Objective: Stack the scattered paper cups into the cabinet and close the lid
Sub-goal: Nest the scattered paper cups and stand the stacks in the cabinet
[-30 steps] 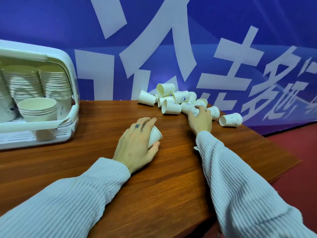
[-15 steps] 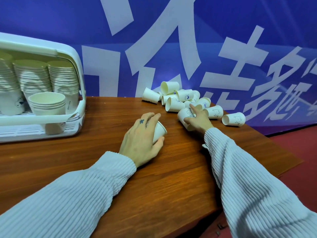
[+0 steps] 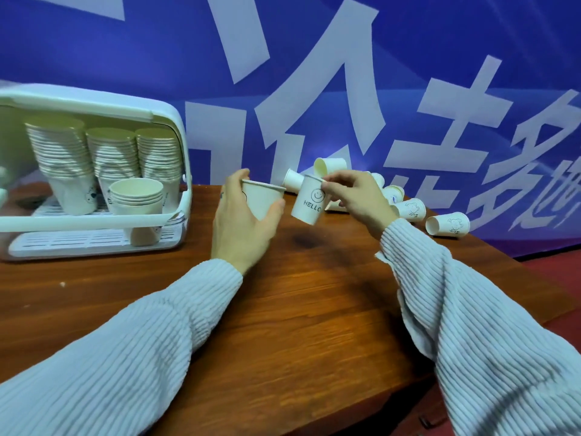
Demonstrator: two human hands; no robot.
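Currently both hands raised above the wooden table (image 3: pixel 283 309), each with one paper cup. Left hand (image 3: pixel 240 225): fingers and thumb curled round a plain white cup (image 3: pixel 262 199), mouth up, roughly upright. Right hand (image 3: pixel 355 196): thumb and fingers pinch the rim of a second cup (image 3: pixel 309 199), printed with a smiley face and "HELLO", tilted, its base pointing down and toward the left-hand cup. The two cups sit just beside each other; cannot tell if they touch.

Loose cups (image 3: pixel 446 225) lie on their sides in a scatter at the far right of the table, against the blue banner (image 3: pixel 408 73) with large white characters; part of the scatter is hidden behind the right hand.

White plastic cabinet (image 3: pixel 176 121) at far left of table, front open, lid raised. Inside: three tall cup stacks (image 3: pixel 110 158) at the back, one short stack (image 3: pixel 136 196) in front of them. Both arms in ribbed pale sleeves (image 3: pixel 125 357)
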